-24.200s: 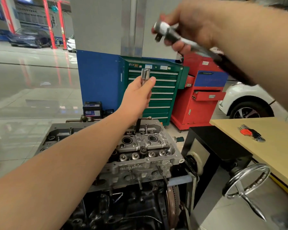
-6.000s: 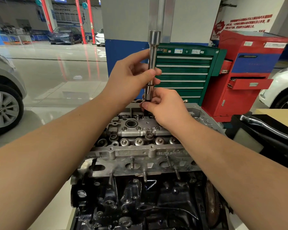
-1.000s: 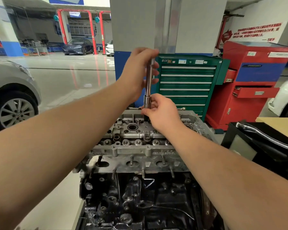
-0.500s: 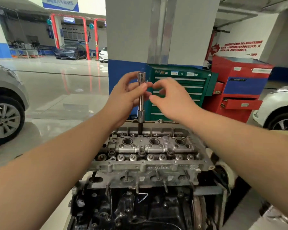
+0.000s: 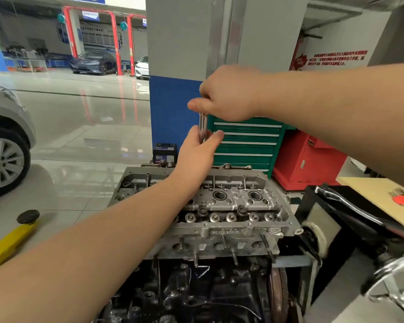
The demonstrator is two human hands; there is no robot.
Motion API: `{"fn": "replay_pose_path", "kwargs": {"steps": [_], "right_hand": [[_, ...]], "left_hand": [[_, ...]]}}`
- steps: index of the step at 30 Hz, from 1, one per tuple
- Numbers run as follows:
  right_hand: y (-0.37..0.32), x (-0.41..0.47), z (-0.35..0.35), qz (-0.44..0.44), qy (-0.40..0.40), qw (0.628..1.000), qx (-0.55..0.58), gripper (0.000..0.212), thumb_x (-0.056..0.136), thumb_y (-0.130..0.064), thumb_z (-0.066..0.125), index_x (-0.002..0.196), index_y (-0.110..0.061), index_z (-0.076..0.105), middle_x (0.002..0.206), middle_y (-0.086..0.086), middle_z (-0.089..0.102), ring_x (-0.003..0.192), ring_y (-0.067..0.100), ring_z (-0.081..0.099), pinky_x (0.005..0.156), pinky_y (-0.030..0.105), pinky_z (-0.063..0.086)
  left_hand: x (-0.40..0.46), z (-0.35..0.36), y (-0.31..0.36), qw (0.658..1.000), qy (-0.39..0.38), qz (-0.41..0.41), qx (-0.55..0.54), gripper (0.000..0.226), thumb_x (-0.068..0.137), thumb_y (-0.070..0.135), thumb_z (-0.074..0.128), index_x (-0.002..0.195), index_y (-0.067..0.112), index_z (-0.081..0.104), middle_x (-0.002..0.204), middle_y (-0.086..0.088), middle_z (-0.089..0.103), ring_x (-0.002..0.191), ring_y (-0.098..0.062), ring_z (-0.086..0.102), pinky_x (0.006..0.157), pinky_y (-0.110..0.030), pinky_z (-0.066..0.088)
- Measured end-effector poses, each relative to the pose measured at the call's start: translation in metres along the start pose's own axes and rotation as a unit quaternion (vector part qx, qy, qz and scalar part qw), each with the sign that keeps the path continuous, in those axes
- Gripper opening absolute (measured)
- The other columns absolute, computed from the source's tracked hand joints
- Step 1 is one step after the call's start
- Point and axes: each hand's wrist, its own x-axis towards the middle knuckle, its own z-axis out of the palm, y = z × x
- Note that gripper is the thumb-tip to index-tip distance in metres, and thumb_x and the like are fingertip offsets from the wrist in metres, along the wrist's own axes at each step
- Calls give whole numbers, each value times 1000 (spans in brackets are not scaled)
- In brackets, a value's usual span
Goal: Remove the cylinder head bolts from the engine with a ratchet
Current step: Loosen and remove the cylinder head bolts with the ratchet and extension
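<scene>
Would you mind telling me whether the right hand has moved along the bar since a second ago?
Yes. The right hand has gone from the bar's foot by the cylinder head to its top, above the left hand.

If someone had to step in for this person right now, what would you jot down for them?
Left hand: closed around the lower part of the upright extension bar, above the cylinder head.
Right hand: gripping the bar's top end.
Ratchet handle: apparently the chrome handle lying on the black stand to the right, in neither hand.
Done: bar in hand over the head's far side; its lower end is hidden.
Left: fit the ratchet and loosen the bolts. How many remain I cannot tell.
</scene>
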Motion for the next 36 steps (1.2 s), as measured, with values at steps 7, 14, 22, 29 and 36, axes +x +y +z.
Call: {"fn": "replay_pose_path", "kwargs": {"steps": [7, 14, 22, 29, 36], "right_hand": [[4, 1, -21, -79, -83, 985, 133, 21, 95, -52, 63, 106, -35, 67, 85, -13, 67, 79, 6, 62, 64, 26, 41], [5, -4, -8, 2, -39, 999, -7, 55, 102, -57, 44, 83, -10, 66, 75, 7, 60, 72, 29, 56, 63, 35, 39], [1, -7, -24, -68, -104, 982, 141, 19, 95, -40, 67, 109, -27, 69, 83, -8, 67, 79, 12, 64, 64, 29, 43], [-8, -1, -4, 33, -44, 998, 14, 52, 103, -53, 48, 79, -9, 63, 84, 12, 65, 72, 29, 57, 60, 32, 39], [-8, 0, -3, 39, -36, 991, 122, 49, 99, -62, 50, 104, -17, 68, 88, -5, 67, 84, 20, 62, 62, 31, 40]], "left_hand": [[11, 3, 7, 1000, -2, 10, -21, 41, 107, 43, 52, 75, 21, 39, 55, 5, 41, 44, -12, 35, 44, -26, 32], [18, -9, 14, 996, -81, 1, 24, 30, 96, 32, 69, 88, 7, 55, 69, -8, 61, 59, -29, 57, 61, -37, 51], [17, -23, 14, 991, -130, 22, -30, 20, 104, 27, 66, 96, 9, 71, 88, -10, 81, 83, -28, 79, 81, -35, 64], [13, -23, 16, 998, -33, 25, 48, 11, 94, 28, 73, 103, 27, 67, 86, 10, 78, 81, -14, 79, 74, -35, 57], [-3, 3, 19, 999, -27, 13, 38, 31, 90, 54, 66, 87, 28, 48, 69, 14, 48, 59, -5, 46, 64, -34, 39]]}}
